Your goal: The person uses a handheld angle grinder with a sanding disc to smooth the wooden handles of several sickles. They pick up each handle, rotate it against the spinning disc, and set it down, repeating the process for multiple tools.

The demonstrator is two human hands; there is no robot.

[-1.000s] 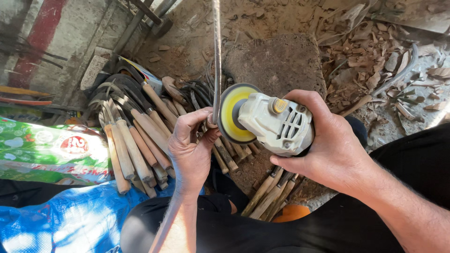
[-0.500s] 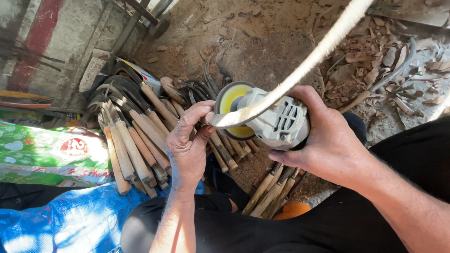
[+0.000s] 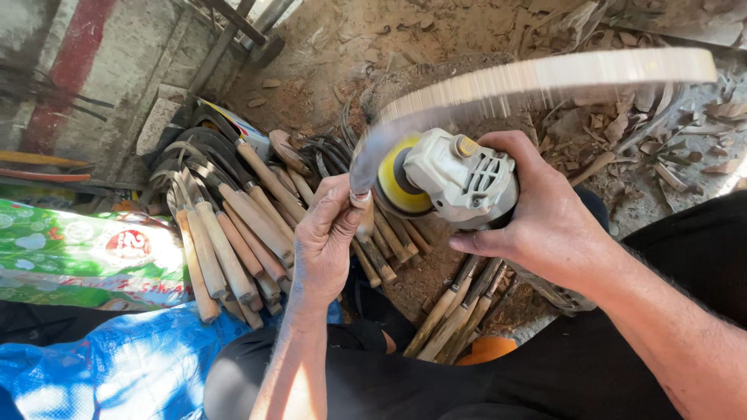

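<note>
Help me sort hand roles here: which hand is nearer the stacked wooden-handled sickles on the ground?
Left. The left hand hovers right beside the pile of sickles, pinching a curved blade. The right hand is farther away, gripping the angle grinder.

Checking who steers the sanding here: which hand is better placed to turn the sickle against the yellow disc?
Left. The left hand pinches the sickle where blade meets handle, beside the disc. The right hand is wrapped around the grinder.

Wooden-handled sickles lay heaped on the dirt floor; a green printed sack and blue tarp lay beside them.
</note>
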